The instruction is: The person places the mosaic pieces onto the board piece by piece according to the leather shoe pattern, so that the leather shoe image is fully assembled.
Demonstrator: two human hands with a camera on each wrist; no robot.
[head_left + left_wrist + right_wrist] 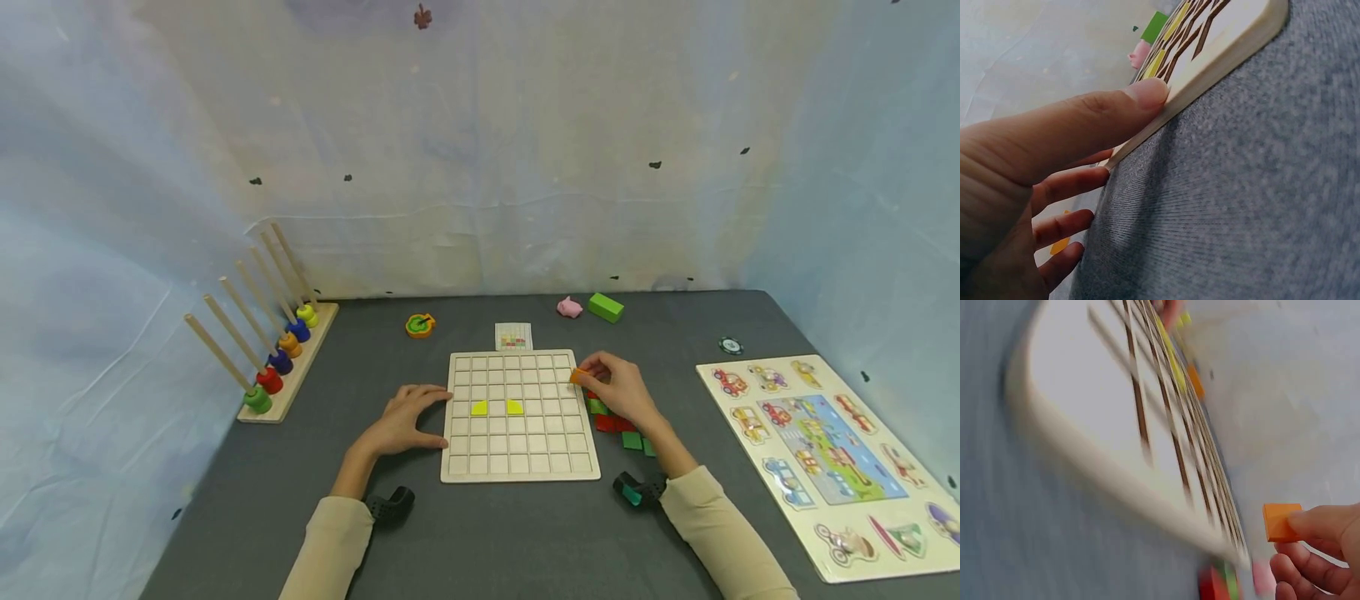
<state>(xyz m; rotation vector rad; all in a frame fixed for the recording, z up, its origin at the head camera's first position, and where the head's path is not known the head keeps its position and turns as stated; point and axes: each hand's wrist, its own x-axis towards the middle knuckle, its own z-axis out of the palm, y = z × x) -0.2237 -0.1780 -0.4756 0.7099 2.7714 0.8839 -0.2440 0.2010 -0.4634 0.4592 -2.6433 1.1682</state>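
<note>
On the dark grey table [487, 542], right in the middle, sits a wooden grid board [520, 462] with two yellow pieces [496, 407] already lying in its squares, side by side with one empty square between them. At the board's right edge, up near the far corner, the right hand [618, 388] pinches a small orange block [577, 376] between thumb and fingertips. The block sticks out past the fingertips toward the board; in the head view it sits right at the rim. From the right wrist view the orange block [1282, 522] looks just off the board's edge, with the fingers [1325, 528] curled around its far side. Can't really tell whether it touches the wood, that shot is pretty blurry.

Under and behind that hand there's a loose pile of red and green blocks [618, 421] on the table, just beside the board.

Over on the other side, the left hand [405, 421] lies flat with fingers straight, and the thumb [1141, 94] presses against the board's left edge, as the left wrist view shows clearly. It grips nothing.

Other stuff around: a peg rack with coloured rings [273, 367] far left, a small pattern card [513, 337] right behind the board, a pink pig [569, 307] and green brick [605, 307] at the back, and a vehicle puzzle board [825, 462] off to the right.
</note>
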